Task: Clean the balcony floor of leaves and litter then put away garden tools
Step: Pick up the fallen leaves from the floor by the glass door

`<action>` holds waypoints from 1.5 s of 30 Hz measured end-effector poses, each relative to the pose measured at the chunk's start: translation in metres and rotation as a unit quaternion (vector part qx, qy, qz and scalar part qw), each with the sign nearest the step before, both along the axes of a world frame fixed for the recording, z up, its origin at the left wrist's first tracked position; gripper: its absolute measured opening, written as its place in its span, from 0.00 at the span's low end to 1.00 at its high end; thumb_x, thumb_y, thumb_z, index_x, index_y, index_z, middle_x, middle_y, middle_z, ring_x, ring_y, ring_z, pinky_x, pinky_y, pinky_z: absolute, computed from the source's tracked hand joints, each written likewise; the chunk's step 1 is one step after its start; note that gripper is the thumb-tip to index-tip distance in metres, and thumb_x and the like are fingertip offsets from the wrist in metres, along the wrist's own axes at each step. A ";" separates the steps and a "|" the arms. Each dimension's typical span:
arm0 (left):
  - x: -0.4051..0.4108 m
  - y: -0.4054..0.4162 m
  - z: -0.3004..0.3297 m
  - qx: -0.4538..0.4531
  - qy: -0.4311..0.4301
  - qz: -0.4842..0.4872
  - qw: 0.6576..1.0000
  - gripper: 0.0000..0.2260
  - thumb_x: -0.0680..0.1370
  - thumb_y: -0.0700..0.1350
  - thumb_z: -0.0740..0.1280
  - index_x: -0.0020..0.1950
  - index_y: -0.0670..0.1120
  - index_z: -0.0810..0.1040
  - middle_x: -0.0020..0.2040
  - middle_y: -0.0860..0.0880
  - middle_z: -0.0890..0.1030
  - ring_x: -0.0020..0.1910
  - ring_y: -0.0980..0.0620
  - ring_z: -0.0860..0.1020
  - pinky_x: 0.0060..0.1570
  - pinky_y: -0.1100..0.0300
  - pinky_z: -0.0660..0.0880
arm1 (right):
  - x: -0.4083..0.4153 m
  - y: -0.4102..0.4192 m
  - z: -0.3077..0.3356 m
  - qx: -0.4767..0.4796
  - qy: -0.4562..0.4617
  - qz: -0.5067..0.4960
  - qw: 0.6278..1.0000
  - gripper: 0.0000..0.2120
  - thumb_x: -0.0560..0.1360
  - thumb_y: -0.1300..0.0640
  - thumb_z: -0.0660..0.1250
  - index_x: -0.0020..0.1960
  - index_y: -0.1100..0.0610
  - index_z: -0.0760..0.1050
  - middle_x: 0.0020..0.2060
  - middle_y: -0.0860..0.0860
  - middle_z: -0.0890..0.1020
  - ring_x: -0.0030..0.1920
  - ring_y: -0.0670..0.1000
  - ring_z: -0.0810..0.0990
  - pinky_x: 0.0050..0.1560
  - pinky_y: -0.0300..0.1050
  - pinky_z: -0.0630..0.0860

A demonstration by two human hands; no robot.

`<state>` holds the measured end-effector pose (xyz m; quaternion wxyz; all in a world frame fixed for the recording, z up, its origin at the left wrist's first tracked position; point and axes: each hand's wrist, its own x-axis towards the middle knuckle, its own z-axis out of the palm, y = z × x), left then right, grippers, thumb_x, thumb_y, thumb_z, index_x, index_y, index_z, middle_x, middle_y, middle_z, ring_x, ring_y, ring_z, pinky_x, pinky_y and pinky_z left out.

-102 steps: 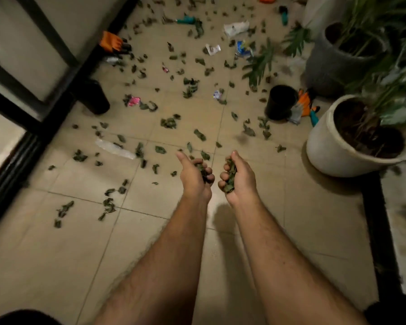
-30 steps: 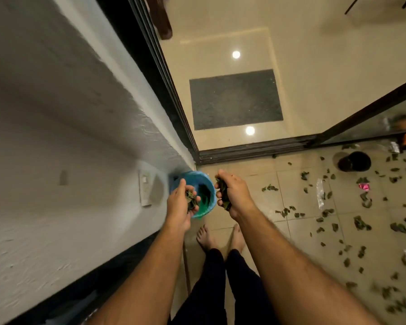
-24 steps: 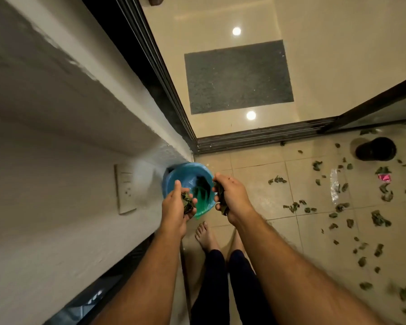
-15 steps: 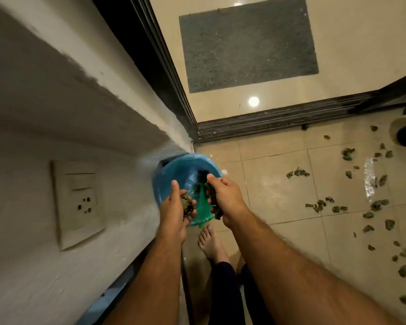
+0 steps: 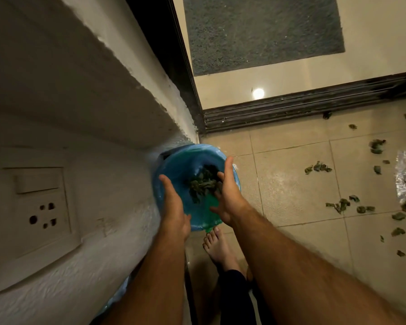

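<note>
Both hands (image 5: 203,200) open over blue bin (image 5: 174,165), leaves (image 5: 203,184) between.

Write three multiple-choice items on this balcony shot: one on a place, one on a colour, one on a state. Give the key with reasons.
1. Where does the bin stand?
A. against the wall, near the door track
B. on the grey mat
C. far right among the scattered leaves

2. What colour is the bin's liner?
A. black
B. blue
C. orange

3. How are the left hand and right hand over the bin?
A. fists shut on leaves
B. gripping the rim
C. fingers spread, leaves loose below them

Key: 1 A, it sits tucked beside the wall at the door-track corner. 2 B, the plastic shows blue. 3 C, both hands' fingers are straight and the clump lies free between them.
</note>
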<state>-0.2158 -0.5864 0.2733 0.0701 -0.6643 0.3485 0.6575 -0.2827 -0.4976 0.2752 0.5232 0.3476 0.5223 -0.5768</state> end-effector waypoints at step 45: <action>-0.082 0.587 0.233 -0.155 0.148 -0.845 0.490 0.15 0.80 0.55 0.65 0.64 0.50 0.78 0.58 0.51 0.82 0.51 0.56 0.78 0.54 0.57 0.75 | 0.085 0.656 0.206 0.358 0.151 -0.153 0.909 0.14 0.78 0.51 0.68 0.62 0.54 0.77 0.59 0.51 0.80 0.55 0.49 0.77 0.54 0.39 0.69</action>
